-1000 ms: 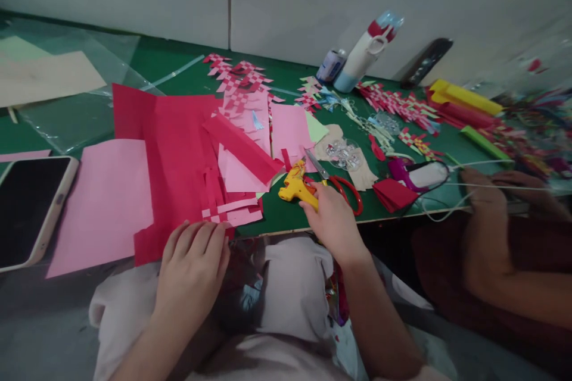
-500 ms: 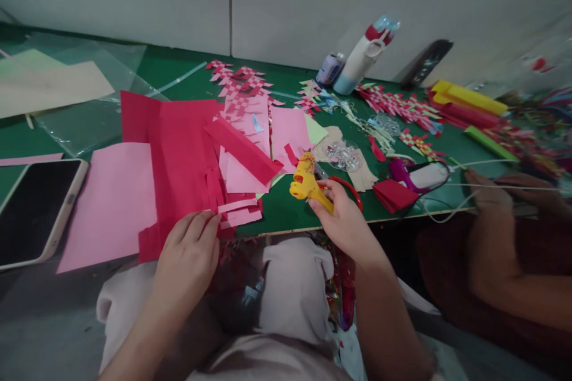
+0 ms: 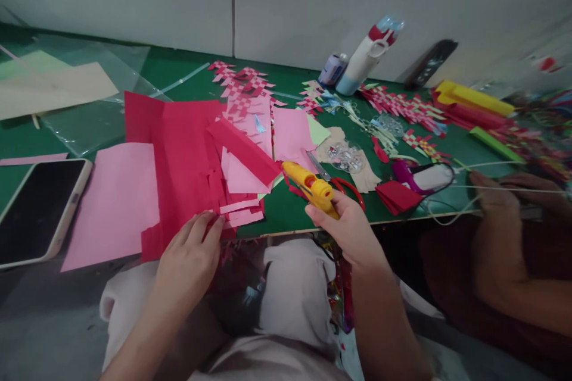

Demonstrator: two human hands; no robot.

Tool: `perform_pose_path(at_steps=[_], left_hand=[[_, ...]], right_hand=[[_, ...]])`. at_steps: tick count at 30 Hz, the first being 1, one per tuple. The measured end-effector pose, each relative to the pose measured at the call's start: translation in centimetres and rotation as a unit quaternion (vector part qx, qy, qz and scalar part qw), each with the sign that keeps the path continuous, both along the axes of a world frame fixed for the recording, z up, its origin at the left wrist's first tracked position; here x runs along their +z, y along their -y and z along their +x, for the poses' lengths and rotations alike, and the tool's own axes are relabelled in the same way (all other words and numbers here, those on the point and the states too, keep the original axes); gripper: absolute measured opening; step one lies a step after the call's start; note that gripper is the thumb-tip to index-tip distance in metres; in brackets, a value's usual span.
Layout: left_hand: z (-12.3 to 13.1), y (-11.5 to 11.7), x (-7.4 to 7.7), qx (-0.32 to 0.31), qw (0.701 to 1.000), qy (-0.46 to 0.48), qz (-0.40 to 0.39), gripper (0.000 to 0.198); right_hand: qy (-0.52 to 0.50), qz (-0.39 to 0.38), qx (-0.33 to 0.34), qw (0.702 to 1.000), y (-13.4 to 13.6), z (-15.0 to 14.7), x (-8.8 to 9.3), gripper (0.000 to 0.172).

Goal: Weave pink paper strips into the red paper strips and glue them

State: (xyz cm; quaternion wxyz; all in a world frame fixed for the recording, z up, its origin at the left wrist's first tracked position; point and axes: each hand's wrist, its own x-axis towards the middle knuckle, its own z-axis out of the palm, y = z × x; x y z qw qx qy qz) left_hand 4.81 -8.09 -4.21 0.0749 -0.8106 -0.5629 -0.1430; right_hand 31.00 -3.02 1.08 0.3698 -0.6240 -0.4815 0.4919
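My right hand (image 3: pixel 342 223) is wrapped around the handle of a yellow hot glue gun (image 3: pixel 310 184) above the table's front edge. The gun's nozzle points left, close to the end of a folded red paper strip (image 3: pixel 243 152). Behind the gun lie scissors with red handles (image 3: pixel 351 190), partly hidden by my hand. My left hand (image 3: pixel 194 250) rests with fingers stretched out on a large red paper sheet (image 3: pixel 179 155). Its fingertips touch the left ends of short pink paper strips (image 3: pixel 243 214); what lies under the fingers is hidden.
A phone (image 3: pixel 40 208) and a pink sheet (image 3: pixel 111 202) lie left. Woven paper pieces (image 3: pixel 245 86), a can (image 3: pixel 333 69), a bottle (image 3: pixel 364 59) and bead trays (image 3: pixel 346 156) are farther back. At right, a co-worker's hands (image 3: pixel 496 193) hold white cord beside a purple case (image 3: pixel 404 174).
My right hand has turned the glue gun, so its nozzle now points left and its body lies more level. My left hand has stayed on the paper. The view has shifted slightly.
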Motion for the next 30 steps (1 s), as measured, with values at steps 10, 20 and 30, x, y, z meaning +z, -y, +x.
perform_pose_path(at_steps=[10,20,30], left_hand=[[-0.5,1.4,-0.2,0.003,0.998,0.046,0.054,0.030],[0.3,1.2,-0.1,-0.035,0.996,0.058,0.063,0.028],[0.0,1.3,-0.8,-0.037,0.996,0.065,0.058,0.029]], right_hand=[[-0.013,0.000,0.087,0.996,-0.9,-3.9,0.2,0.039],[0.031,0.068,0.172,0.982,-2.6,-9.7,-2.5,0.038],[0.089,0.082,0.195,0.973,-2.3,-9.8,-3.8,0.036]])
